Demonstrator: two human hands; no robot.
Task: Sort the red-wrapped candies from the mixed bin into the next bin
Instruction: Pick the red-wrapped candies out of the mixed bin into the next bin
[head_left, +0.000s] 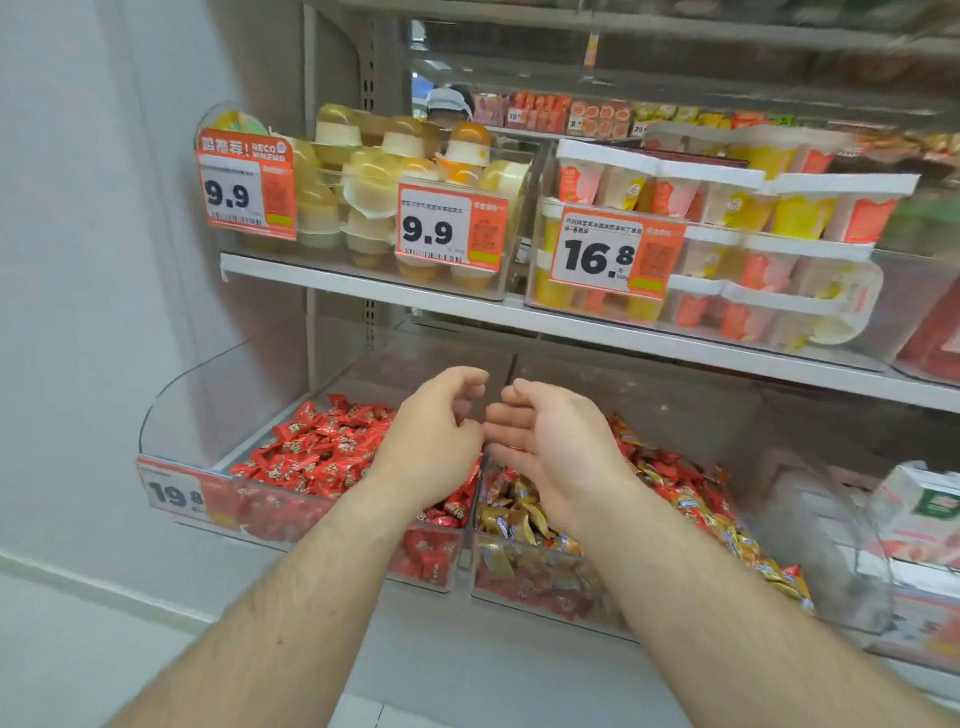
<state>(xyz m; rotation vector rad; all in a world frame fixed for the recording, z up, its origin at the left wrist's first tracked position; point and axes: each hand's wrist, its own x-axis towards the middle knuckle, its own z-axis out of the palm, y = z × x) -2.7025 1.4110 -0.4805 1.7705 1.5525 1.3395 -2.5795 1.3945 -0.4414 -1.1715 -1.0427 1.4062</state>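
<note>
Hovering above divider between two clear bins, both hands met, fingertips nearly touching. Left hand (434, 434) loosely curled, holding nothing visible, over left bin (291, 512) of red-wrapped candies (317, 447). Right hand (550, 447) relaxed, fingers slack, palm facing left, over mixed bin (524, 582) holding gold and red candies (685, 493). Price tag (176, 493) sat on left bin front.
</note>
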